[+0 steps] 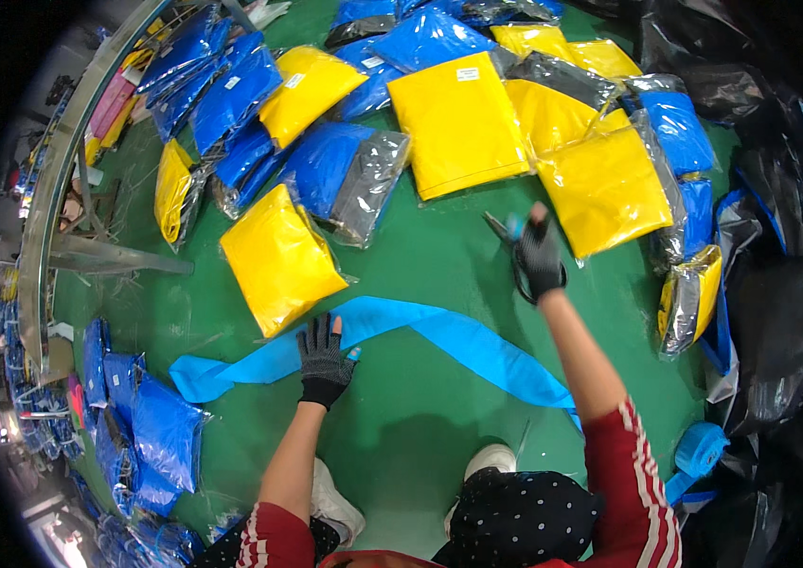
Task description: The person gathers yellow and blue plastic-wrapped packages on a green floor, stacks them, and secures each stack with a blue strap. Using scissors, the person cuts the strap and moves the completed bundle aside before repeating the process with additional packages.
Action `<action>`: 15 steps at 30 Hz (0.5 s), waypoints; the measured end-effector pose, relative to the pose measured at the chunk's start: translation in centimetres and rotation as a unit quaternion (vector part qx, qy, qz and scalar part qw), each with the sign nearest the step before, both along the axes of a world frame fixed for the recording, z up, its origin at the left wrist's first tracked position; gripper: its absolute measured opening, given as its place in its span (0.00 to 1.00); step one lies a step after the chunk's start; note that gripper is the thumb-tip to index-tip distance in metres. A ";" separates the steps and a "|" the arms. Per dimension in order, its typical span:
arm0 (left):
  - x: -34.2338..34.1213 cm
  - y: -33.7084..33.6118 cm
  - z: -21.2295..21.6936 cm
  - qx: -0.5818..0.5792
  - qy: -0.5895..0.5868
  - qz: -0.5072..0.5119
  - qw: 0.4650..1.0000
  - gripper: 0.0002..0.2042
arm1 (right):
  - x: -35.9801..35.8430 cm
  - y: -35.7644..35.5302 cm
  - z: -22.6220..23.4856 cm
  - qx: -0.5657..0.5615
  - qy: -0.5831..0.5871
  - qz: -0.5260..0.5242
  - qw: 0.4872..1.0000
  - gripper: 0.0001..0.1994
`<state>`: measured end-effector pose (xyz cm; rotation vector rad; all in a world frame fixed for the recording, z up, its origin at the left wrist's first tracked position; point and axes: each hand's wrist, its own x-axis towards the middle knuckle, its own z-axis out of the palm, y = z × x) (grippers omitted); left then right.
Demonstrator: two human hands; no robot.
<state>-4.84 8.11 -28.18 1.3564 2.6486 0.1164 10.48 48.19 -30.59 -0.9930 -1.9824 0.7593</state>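
My left hand (325, 362), in a dark dotted glove with some bare fingertips, has its fingers apart over a long light-blue fabric strip (477, 352). The strip lies in a bent band across the green floor; whether the hand presses on it I cannot tell. Farther right, my right hand (541, 256), gloved the same way, is closed around a pair of scissors (496, 227). Their dark blades point up and left, and the handle loops show beside the palm. Just beyond my left hand lies a yellow folded packet (280, 260) in clear wrapping.
Blue packets (236, 95) and yellow packets (458, 123) in clear film are heaped at the far side. More blue packets (167, 431) lie at the left, by a metal frame (61, 218). A light-blue roll (700, 449) and dark sheeting (776, 322) lie on the right.
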 end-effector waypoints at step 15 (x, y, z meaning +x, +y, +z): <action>6.2 2.8 1.0 0.367 -0.716 0.251 0.539 0.25 | 6.4 -7.7 3.7 -0.618 0.284 0.367 0.635 0.23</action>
